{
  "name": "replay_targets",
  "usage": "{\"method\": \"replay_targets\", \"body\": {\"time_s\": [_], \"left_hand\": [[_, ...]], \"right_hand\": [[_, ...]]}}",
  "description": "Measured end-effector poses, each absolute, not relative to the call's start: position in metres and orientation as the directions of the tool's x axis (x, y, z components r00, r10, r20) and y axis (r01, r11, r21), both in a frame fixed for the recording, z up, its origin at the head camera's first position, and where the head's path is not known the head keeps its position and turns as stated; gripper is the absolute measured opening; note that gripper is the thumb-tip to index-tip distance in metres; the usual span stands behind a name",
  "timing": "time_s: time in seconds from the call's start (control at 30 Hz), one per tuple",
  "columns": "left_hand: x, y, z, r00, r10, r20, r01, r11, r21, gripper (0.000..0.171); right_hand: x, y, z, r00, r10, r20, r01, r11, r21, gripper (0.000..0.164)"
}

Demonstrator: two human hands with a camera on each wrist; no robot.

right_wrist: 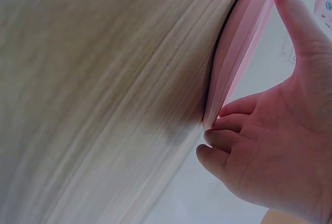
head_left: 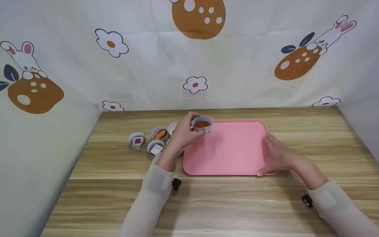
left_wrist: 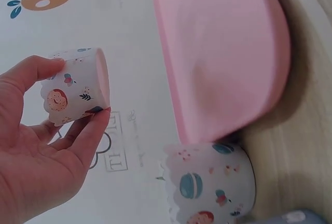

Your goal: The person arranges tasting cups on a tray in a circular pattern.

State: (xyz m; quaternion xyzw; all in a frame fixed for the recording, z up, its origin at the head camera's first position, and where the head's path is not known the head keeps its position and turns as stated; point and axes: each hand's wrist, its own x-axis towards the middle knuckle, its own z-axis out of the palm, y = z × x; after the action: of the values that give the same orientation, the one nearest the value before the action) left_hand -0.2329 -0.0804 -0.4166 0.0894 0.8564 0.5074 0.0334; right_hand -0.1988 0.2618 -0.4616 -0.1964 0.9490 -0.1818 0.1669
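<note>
My left hand (head_left: 185,133) pinches a patterned paper baking cup (head_left: 206,130) between thumb and fingers. It is raised over the far left corner of the pink tray (head_left: 229,148), with something orange-red and dark inside. In the left wrist view, the cup (left_wrist: 78,89) shows donut and leaf prints and a scalloped rim. My right hand (head_left: 281,154) rests against the tray's near right corner, the thumb at the near edge and the fingers along the right side. From the right wrist, the fingertips (right_wrist: 212,136) touch the tray's outer rim (right_wrist: 228,63).
Left of the tray stand several more paper cups: one holds a white piece with a dark red square (head_left: 137,141), one an orange piece (head_left: 160,134), one a white piece (head_left: 156,149). My left arm partly hides others. A printed cloth (head_left: 150,72) hangs behind the wooden table (head_left: 229,204).
</note>
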Motion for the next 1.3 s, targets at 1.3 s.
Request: {"method": "replay_targets", "body": {"time_s": [1.3], "left_hand": [[-0.284, -0.028, -0.442, -0.992, 0.124, -0.019, 0.057, 0.581, 0.812, 0.056]], "right_hand": [[-0.199, 0.261, -0.462, -0.874, -0.430, -0.227, -0.313, 0.855, -0.413, 0.143]]}}
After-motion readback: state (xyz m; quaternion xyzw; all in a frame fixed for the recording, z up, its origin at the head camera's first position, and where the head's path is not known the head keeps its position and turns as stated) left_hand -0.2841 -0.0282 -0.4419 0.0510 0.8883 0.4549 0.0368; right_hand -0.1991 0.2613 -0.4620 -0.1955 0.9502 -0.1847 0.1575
